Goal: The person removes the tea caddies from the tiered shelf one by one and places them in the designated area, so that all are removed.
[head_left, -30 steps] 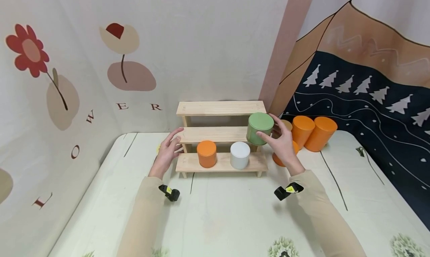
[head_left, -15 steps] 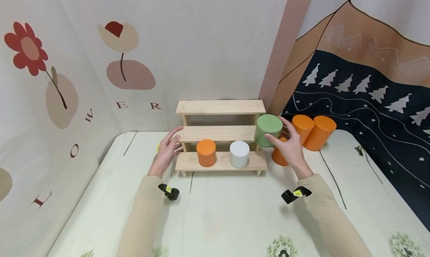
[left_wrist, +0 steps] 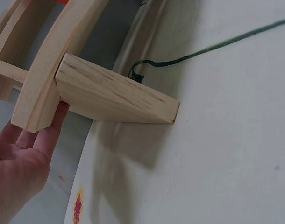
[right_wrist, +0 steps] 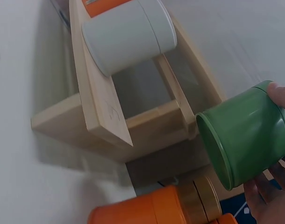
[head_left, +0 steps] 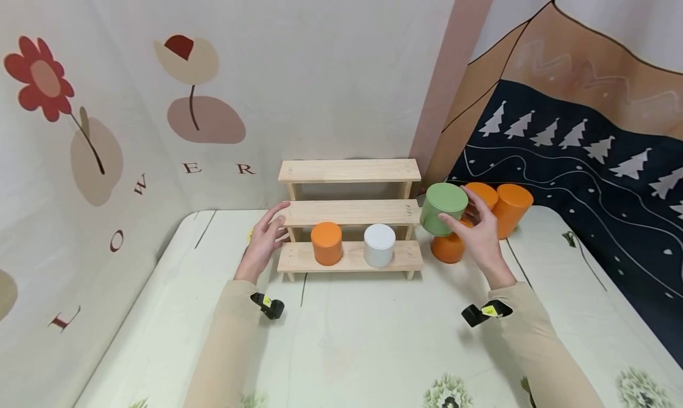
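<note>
My right hand (head_left: pixel 475 233) grips a green lidded canister (head_left: pixel 443 208) between thumb and fingers, in the air just right of a three-tier wooden display rack (head_left: pixel 347 211). In the right wrist view the green canister (right_wrist: pixel 245 135) is tilted, its base toward the rack. My left hand (head_left: pixel 261 239) holds the left end of the rack's middle tier; in the left wrist view its fingers (left_wrist: pixel 51 133) lie against the plank's end and underside. On the bottom tier stand a small orange canister (head_left: pixel 326 244) and a white canister (head_left: pixel 379 245).
Right of the rack, an orange canister (head_left: pixel 448 249) stands on the cloth-covered table. Taller orange canisters (head_left: pixel 513 209) stand behind my right hand. A gold-brown canister (right_wrist: pixel 205 200) shows in the right wrist view. A printed curtain (head_left: pixel 341 70) hangs behind the rack.
My right hand has carried the green canister rightward, from in front of the middle tier's right end to beside the rack. My left hand has stayed in place.
</note>
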### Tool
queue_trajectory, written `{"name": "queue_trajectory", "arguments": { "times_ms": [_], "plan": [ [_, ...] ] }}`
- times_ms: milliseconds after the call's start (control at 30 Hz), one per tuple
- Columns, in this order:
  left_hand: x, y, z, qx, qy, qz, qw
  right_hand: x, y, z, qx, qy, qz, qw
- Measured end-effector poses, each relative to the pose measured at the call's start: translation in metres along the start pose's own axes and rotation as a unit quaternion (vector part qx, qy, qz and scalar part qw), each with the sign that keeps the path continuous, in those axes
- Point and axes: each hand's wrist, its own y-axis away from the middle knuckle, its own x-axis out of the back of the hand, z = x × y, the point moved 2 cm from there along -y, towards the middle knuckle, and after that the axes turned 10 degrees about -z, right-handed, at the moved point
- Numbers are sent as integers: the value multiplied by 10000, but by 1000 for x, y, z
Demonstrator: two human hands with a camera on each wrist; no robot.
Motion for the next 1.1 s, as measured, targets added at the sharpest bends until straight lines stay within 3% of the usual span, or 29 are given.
{"name": "queue_trajectory", "arguments": {
  "times_ms": [200, 467, 1033, 1100],
  "plan": [
    [-1, 1, 5, 29, 122, -49, 9999, 11, -3, 19, -114, -143, 97, 9998],
    [-11, 15, 26, 42, -3, -112, 9999, 22, 2, 25, -288, -37, 129, 9995],
    [-10, 14, 26, 145, 12, -62, 9999, 46, 11, 36, -549, 142, 486, 9972],
    [-7, 10, 18, 119, -11, -20, 9999, 48, 12, 38, -588, 165, 533, 9967]
  ]
}}
